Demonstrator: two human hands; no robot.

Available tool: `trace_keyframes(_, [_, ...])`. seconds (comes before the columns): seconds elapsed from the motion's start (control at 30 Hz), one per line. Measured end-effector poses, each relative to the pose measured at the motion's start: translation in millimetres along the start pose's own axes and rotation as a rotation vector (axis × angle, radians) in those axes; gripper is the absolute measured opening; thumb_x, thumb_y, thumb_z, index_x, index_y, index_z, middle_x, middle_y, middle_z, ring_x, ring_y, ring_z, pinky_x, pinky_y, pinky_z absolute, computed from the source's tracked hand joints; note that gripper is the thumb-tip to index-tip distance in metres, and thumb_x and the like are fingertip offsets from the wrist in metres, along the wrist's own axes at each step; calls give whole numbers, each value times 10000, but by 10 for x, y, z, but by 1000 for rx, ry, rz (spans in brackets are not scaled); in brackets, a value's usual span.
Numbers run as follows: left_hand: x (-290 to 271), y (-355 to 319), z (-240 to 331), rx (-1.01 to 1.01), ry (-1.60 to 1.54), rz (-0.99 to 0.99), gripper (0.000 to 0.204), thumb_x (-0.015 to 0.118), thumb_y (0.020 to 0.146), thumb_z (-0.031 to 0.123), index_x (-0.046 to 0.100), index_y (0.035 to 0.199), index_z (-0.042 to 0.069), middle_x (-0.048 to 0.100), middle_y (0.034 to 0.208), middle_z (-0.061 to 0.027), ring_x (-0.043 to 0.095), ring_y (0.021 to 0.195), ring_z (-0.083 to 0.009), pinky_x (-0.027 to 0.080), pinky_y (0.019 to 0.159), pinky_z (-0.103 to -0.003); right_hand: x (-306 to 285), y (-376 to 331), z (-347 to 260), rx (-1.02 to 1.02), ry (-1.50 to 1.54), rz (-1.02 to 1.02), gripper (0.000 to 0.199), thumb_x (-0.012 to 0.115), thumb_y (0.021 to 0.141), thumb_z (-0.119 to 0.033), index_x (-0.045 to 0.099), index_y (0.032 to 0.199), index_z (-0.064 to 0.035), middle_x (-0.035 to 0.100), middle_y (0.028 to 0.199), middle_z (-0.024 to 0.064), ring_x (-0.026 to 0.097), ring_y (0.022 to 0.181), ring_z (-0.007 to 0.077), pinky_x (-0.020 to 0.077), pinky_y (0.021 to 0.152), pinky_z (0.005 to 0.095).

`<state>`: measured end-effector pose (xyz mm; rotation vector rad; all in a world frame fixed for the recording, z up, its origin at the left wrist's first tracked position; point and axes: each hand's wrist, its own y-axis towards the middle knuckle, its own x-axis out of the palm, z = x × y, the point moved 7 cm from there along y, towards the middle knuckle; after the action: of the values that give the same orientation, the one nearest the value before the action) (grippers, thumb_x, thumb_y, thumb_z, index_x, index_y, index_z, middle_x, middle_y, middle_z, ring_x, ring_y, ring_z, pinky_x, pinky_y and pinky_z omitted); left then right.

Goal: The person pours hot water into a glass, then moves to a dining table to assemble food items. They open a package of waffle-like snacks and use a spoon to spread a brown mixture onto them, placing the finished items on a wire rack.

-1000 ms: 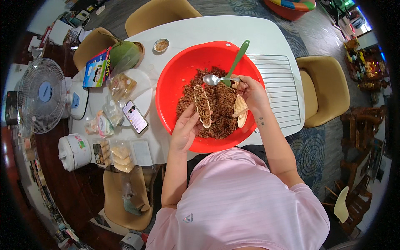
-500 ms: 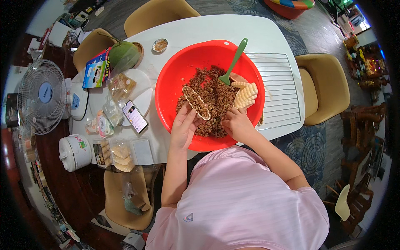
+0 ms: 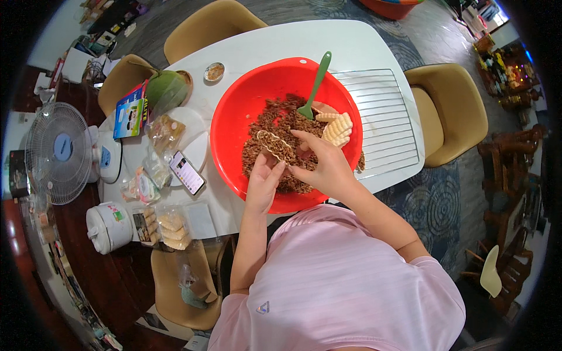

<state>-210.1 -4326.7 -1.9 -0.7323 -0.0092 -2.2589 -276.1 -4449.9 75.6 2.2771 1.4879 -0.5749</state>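
Observation:
In my left hand (image 3: 264, 182) is a long, pale, wavy-edged wafer shell (image 3: 275, 146), pinched at its lower side and filled with brown crumbly mixture. My right hand (image 3: 328, 167) is close beside it, thumb and fingers spread around the shell's right end; whether crumbs are between them I cannot make out. Both hands are over a large red basin (image 3: 230, 117) holding a heap of the loose brown mixture (image 3: 284, 112). Several ridged pale wafer shells (image 3: 338, 130) rest on the mixture at the right. A green spatula (image 3: 318, 85) stands tilted in it, handle up.
Right of the basin lies a wire rack (image 3: 383, 120) on the white table (image 3: 328, 41). On the left are a phone (image 3: 187, 172), bagged food (image 3: 165, 133), packs of wafers (image 3: 173, 229), a green coconut (image 3: 165, 89), a small dish (image 3: 214, 72) and a fan (image 3: 63, 146).
My right hand has come up and left from the mixture near the stacked wafers to the filled shell, its fingers spreading. The left hand still holds the shell. The whole view has shifted slightly.

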Motion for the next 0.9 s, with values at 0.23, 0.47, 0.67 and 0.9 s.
trace_keyframes(0.23, [-31,124,-59,23,270,-9,436,475,951,86,353,1365,28,545,1191,-123,574,1065,-193,451,918,-317,-650,-301,527,118,-35,390,611,734,681,-138,523,1247,-48,660,856,116,652,795,230,510,726,344])
trace_keyframes(0.47, [-188,201,-135,45,641,93,379,507,941,104,450,1300,-6,573,1144,-128,584,1010,-174,453,903,-297,-1398,-1226,1775,380,-316,701,574,717,714,-123,516,1238,-4,662,814,107,637,752,211,492,722,322])
trace_keyframes(0.67, [5,333,-238,51,1057,21,301,593,886,129,574,1171,32,610,1091,-117,603,962,-175,465,852,-305,-940,-1406,2501,474,-372,596,536,705,700,-124,531,1195,-14,643,826,139,609,790,296,472,737,406])
trace_keyframes(0.9, [520,662,-419,167,1459,-214,358,637,825,234,592,1140,70,613,1089,-125,580,1020,-277,412,896,-400,-652,-1413,2915,465,-423,544,505,696,693,-129,549,1169,-48,657,844,120,614,776,281,476,726,401])
